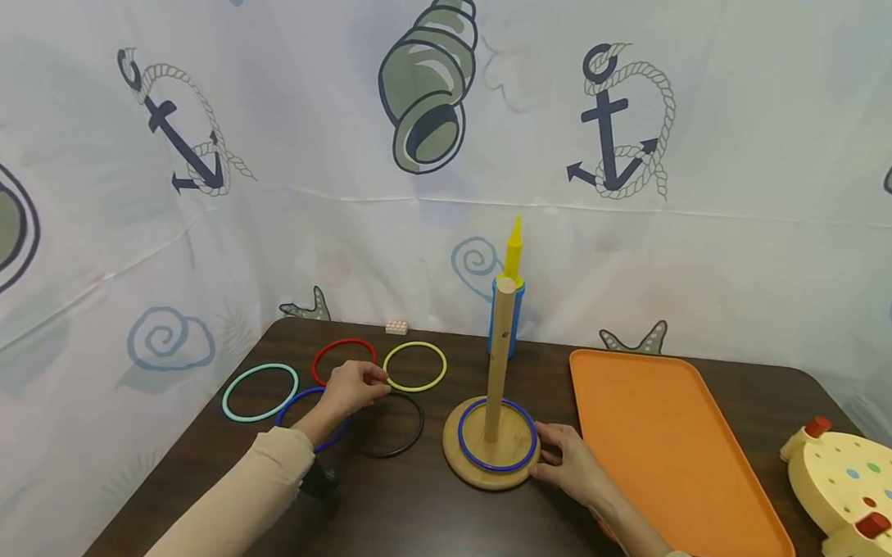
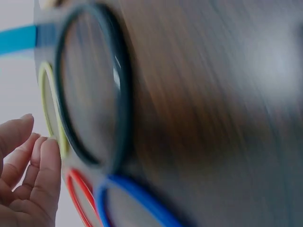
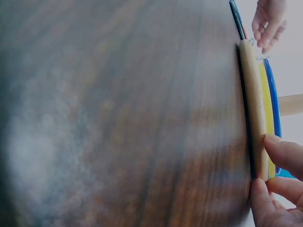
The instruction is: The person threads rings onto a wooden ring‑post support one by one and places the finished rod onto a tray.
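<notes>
My left hand (image 1: pixel 350 388) is above the table between a black ring (image 2: pixel 124 85) and a yellow ring (image 1: pixel 416 389). In the left wrist view its thumb and fingers stand apart with nothing between them. With my right hand (image 1: pixel 566 464) I pinch the edge of a round wooden base (image 1: pixel 490 480). Thumb and fingers are at the rim in the right wrist view. A wooden peg (image 1: pixel 500 350) rises from this base. Around it lies a blue ring (image 1: pixel 497 469), and a yellow band (image 3: pixel 267 113) shows beneath that ring in the right wrist view.
Left on the dark table lie a red ring (image 1: pixel 345 342), another blue ring (image 2: pixel 142 194) and a turquoise ring (image 1: pixel 253 419). Behind the peg stands a blue cylinder with a yellow nozzle (image 1: pixel 514 256). An orange tray (image 1: pixel 643 419) and a yellow toy (image 1: pixel 851 477) are right.
</notes>
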Demonstrator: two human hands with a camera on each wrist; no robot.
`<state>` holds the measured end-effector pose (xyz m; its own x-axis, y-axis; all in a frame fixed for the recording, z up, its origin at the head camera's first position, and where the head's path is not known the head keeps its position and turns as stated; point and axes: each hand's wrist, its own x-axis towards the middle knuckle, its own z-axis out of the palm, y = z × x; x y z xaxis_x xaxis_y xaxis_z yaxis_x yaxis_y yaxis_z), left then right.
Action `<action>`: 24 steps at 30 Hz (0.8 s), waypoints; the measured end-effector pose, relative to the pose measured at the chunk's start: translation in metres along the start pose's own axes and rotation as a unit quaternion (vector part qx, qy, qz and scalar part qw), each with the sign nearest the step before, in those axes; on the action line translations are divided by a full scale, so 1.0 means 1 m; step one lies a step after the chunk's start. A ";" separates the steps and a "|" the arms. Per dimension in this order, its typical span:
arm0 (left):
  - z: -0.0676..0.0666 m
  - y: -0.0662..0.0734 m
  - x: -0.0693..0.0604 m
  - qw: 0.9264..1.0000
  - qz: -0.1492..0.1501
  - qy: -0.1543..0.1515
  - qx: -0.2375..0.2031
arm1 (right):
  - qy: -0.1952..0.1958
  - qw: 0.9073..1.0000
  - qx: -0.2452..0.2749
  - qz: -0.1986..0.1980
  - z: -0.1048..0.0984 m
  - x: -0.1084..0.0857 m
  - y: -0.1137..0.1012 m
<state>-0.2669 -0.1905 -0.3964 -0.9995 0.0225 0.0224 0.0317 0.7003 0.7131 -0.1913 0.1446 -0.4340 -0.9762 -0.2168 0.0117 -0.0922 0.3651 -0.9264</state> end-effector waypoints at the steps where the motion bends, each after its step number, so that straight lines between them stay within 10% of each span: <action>1: -0.004 -0.004 0.000 1.000 0.002 0.001 0.016 | -0.001 1.000 0.000 0.000 0.000 0.000 0.000; 10: -0.012 -0.024 0.007 0.994 0.036 -0.009 0.102 | -0.002 1.000 -0.004 -0.002 -0.001 0.001 0.000; 24: -0.009 -0.019 0.004 0.983 0.046 -0.026 0.173 | -0.009 1.000 -0.005 -0.008 -0.001 0.001 0.002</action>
<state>-0.2719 -0.2099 -0.4034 -0.9913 0.1273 0.0332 0.1292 0.8947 0.4276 -0.1923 0.1463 -0.4357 -0.9708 -0.2391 0.0200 -0.1103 0.3705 -0.9223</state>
